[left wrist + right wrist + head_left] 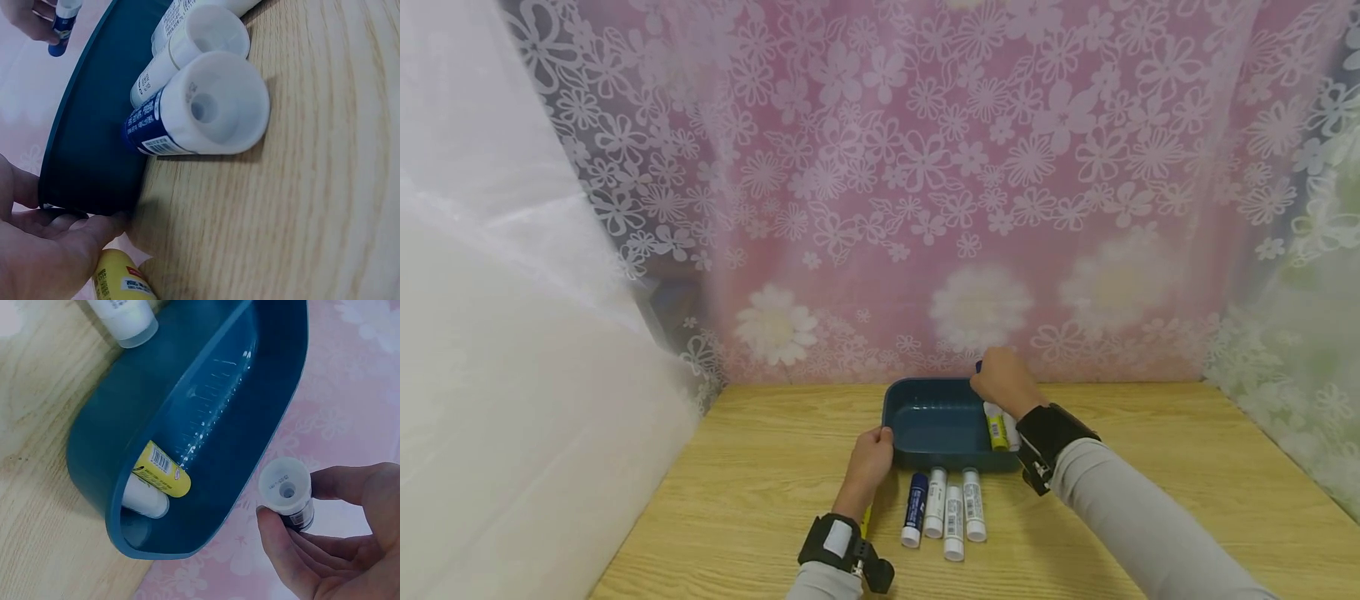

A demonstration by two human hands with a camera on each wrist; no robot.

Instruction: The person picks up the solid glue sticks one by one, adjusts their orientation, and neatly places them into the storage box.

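My left hand (871,457) grips the near left corner of a dark teal plastic box (940,461), thumb at the rim. Above the box's far right side, my right hand (1003,379) pinches a blue glue stick (286,484) with a white base, its base end facing the right wrist camera. Inside the box, at the right end, lie a yellow glue stick (164,470) and a white glue stick (145,497) side by side. A dark blue glue stick (914,510) and several white glue sticks (953,525) lie in a row before the box.
Another yellow glue stick (122,278) lies by my left hand, mostly hidden by the wrist in the head view. The wood-grain table (775,467) ends at a pink floral curtain (865,275) behind the box. A whitish sheet (535,333) hangs at the left.
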